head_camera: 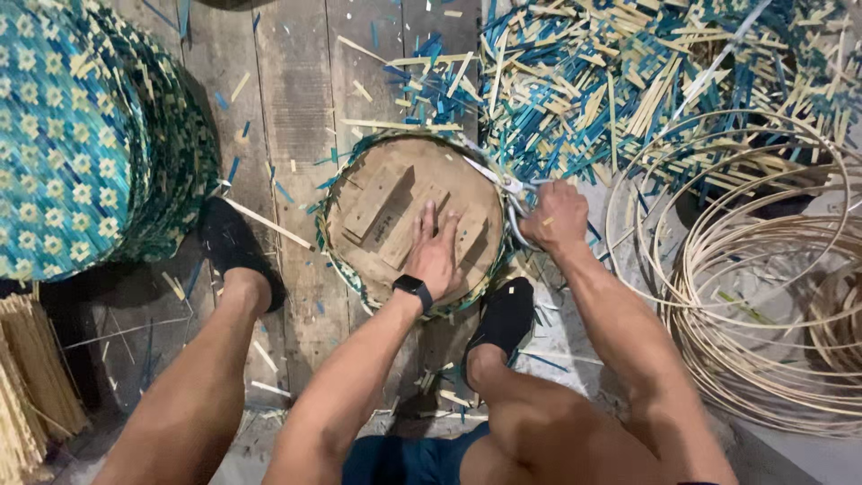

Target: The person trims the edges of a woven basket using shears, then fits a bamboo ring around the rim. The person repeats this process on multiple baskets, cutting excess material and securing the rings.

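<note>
**Trimming the woven rim around a round wooden form**

The round wooden form point(409, 220) lies flat on the plank floor point(296, 99), between the person's two black shoes, with a teal and pale woven mat point(346, 269) folded under its edge. The left hand point(435, 251) rests on top of the form, palm down and fingers spread, its grip released and simply pressing. The right hand point(557, 216), at the form's right edge, is clenched around the handles of a pair of scissors point(498, 180), whose blades lie along the rim.

The form looks stiff and fairly heavy, so it should stay put under a flat palm; the wooden battens nailed across its top seem the best place to press or take hold. The woven strips look thin, light and springy, likely to fray or split if bent sharply.

Beyond the form, up and to its right, lies a heap of cut blue and straw-coloured strip offcuts point(628, 81), some spilling right to the rim where the scissors work. To the right of the form sit coils of pale cane hoops point(754, 296), close to the right forearm. To its left stands a tall stack of finished woven pieces point(90, 135), well apart.
</note>
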